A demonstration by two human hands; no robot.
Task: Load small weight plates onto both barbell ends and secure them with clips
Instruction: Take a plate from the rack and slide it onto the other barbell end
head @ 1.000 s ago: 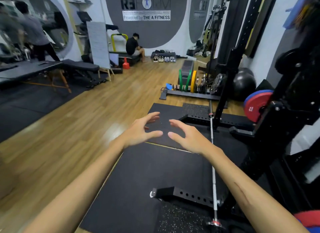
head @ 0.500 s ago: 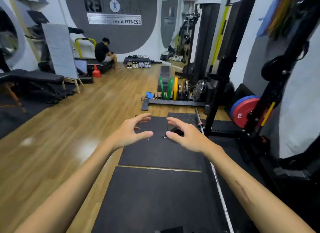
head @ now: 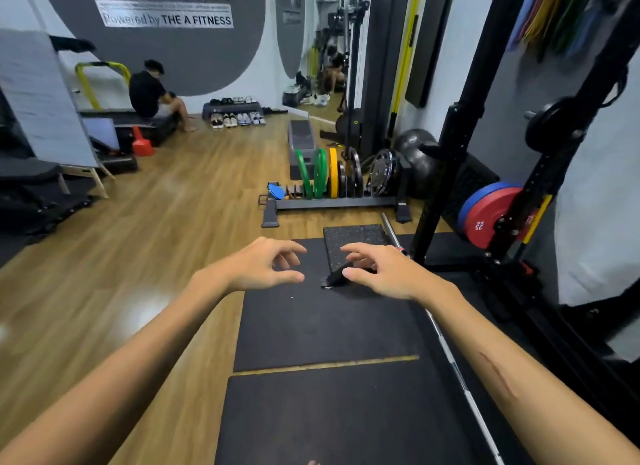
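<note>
Head view: both hands empty, fingers spread; right hand [head: 384,274] just over a dark, perhaps clip-like object [head: 334,278]; left hand [head: 266,265] beside.

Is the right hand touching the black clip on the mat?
Cannot tell. In the head view the right hand overlaps the clip, hiding any contact or gap between them.

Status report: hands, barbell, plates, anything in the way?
Left hand, right hand open, empty. Steel barbell bare on floor. Small black plates racked ahead. Black clip-like object below right hand.
</note>
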